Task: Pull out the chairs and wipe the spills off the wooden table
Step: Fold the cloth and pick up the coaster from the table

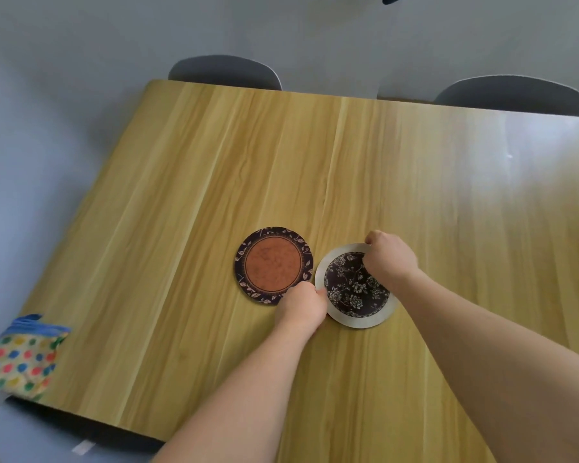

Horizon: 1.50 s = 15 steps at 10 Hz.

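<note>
Wooden table [381,162], both hands gripping floral coaster [351,289]

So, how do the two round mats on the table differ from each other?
The orange-centred mat has a dark leafy border; the floral mat has a dark flowered centre and a pale plain rim. The orange-centred mat lies further left. The right hand holds the floral mat's far edge, and the left hand sits where the two mats meet; which one it grips is unclear. Both are round and similar in size, on the wooden table.
</note>
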Each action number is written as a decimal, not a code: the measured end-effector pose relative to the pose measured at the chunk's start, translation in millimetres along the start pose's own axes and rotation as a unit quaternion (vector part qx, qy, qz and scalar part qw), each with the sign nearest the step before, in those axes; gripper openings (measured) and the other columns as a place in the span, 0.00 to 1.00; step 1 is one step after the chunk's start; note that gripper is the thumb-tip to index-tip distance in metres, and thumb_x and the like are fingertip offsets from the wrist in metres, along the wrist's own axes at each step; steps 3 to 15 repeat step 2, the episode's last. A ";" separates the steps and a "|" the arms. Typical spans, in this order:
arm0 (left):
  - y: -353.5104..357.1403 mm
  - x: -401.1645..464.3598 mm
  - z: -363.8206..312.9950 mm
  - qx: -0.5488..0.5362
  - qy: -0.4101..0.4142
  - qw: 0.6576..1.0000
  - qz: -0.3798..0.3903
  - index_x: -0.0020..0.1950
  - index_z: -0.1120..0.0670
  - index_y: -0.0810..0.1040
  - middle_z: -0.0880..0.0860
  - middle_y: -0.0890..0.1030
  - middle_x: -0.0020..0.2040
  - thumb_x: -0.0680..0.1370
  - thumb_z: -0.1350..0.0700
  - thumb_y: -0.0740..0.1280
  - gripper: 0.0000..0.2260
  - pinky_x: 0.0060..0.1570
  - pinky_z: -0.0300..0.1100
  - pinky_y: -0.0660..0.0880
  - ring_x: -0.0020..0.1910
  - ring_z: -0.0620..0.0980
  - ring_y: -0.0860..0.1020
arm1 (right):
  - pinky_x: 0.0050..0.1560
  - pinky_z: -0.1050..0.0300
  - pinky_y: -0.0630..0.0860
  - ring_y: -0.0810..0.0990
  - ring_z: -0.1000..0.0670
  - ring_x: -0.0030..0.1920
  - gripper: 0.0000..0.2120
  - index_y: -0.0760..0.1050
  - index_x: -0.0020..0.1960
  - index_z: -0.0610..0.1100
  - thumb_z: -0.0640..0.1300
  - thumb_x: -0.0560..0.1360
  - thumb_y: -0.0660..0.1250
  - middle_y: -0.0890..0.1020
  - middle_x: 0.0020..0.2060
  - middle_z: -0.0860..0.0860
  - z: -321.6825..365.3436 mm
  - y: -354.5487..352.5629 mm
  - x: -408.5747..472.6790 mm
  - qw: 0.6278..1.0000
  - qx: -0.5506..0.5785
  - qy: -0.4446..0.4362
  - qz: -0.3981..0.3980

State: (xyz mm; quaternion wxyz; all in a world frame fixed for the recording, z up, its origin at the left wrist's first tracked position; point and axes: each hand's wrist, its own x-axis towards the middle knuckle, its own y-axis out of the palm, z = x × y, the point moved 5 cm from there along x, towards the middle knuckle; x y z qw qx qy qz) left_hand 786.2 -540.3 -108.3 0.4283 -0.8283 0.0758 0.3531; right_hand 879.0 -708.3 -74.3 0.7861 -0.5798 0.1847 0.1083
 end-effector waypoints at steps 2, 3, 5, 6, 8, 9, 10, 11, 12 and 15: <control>-26.8 -21.5 -5.3 -0.025 0.026 0.999 0.013 0.46 0.55 0.74 0.50 0.77 0.41 0.82 0.49 0.56 0.13 0.36 0.44 0.69 0.40 0.51 0.74 | 0.61 0.45 0.73 0.72 0.40 0.64 0.25 0.66 0.73 0.44 0.39 0.75 0.56 0.72 0.65 0.43 5.6 -5.1 -26.7 0.998 0.043 -0.018 0.038; -26.8 -21.5 -5.3 -0.025 0.026 0.999 0.013 0.46 0.55 0.74 0.50 0.77 0.41 0.82 0.49 0.56 0.13 0.36 0.44 0.69 0.40 0.51 0.74 | 0.61 0.45 0.73 0.72 0.40 0.64 0.25 0.66 0.73 0.44 0.39 0.75 0.56 0.72 0.65 0.43 5.6 -5.1 -26.7 0.998 0.043 -0.018 0.038; -26.8 -21.5 -5.3 -0.025 0.026 0.999 0.013 0.46 0.55 0.74 0.50 0.77 0.41 0.82 0.49 0.56 0.13 0.36 0.44 0.69 0.40 0.51 0.74 | 0.61 0.45 0.73 0.72 0.40 0.64 0.25 0.66 0.73 0.44 0.39 0.75 0.56 0.72 0.65 0.43 5.6 -5.1 -26.7 0.998 0.043 -0.018 0.038; -26.8 -21.5 -5.3 -0.025 0.026 0.999 0.013 0.46 0.55 0.74 0.50 0.77 0.41 0.82 0.49 0.56 0.13 0.36 0.44 0.69 0.40 0.51 0.74 | 0.61 0.45 0.73 0.72 0.40 0.64 0.25 0.66 0.73 0.44 0.39 0.75 0.56 0.72 0.65 0.43 5.6 -5.1 -26.7 0.998 0.043 -0.018 0.038; -26.8 -21.5 -5.3 -0.025 0.026 0.999 0.013 0.46 0.55 0.74 0.50 0.77 0.41 0.82 0.49 0.56 0.13 0.36 0.44 0.69 0.40 0.51 0.74 | 0.61 0.45 0.73 0.72 0.40 0.64 0.25 0.66 0.73 0.44 0.39 0.75 0.56 0.72 0.65 0.43 5.6 -5.1 -26.7 0.998 0.043 -0.018 0.038; -26.8 -21.5 -5.3 -0.025 0.026 0.999 0.013 0.46 0.55 0.74 0.50 0.77 0.41 0.82 0.49 0.56 0.13 0.36 0.44 0.69 0.40 0.51 0.74 | 0.61 0.45 0.73 0.72 0.40 0.64 0.25 0.66 0.73 0.44 0.39 0.75 0.56 0.72 0.65 0.43 5.6 -5.1 -26.7 0.998 0.043 -0.018 0.038; -26.8 -21.5 -5.3 -0.025 0.026 0.999 0.013 0.46 0.55 0.74 0.50 0.77 0.41 0.82 0.49 0.56 0.13 0.36 0.44 0.69 0.40 0.51 0.74 | 0.61 0.45 0.73 0.72 0.40 0.64 0.25 0.66 0.73 0.44 0.39 0.75 0.56 0.72 0.65 0.43 5.6 -5.1 -26.7 0.998 0.043 -0.018 0.038; -26.8 -21.5 -5.3 -0.025 0.026 0.999 0.013 0.46 0.55 0.74 0.50 0.77 0.41 0.82 0.49 0.56 0.13 0.36 0.44 0.69 0.40 0.51 0.74 | 0.61 0.45 0.73 0.72 0.40 0.64 0.25 0.66 0.73 0.44 0.39 0.75 0.56 0.72 0.65 0.43 5.6 -5.1 -26.7 0.998 0.043 -0.018 0.038; -26.8 -21.5 -5.3 -0.025 0.026 0.999 0.013 0.46 0.55 0.74 0.50 0.77 0.41 0.82 0.49 0.56 0.13 0.36 0.44 0.69 0.40 0.51 0.74 | 0.61 0.45 0.73 0.72 0.40 0.64 0.25 0.66 0.73 0.44 0.39 0.75 0.56 0.72 0.65 0.43 5.6 -5.1 -26.7 0.998 0.043 -0.018 0.038; -26.8 -21.5 -5.3 -0.025 0.026 0.999 0.013 0.46 0.55 0.74 0.50 0.77 0.41 0.82 0.49 0.56 0.13 0.36 0.44 0.69 0.40 0.51 0.74 | 0.61 0.45 0.73 0.72 0.40 0.64 0.25 0.66 0.73 0.44 0.39 0.75 0.56 0.72 0.65 0.43 5.6 -5.1 -26.7 0.998 0.043 -0.018 0.038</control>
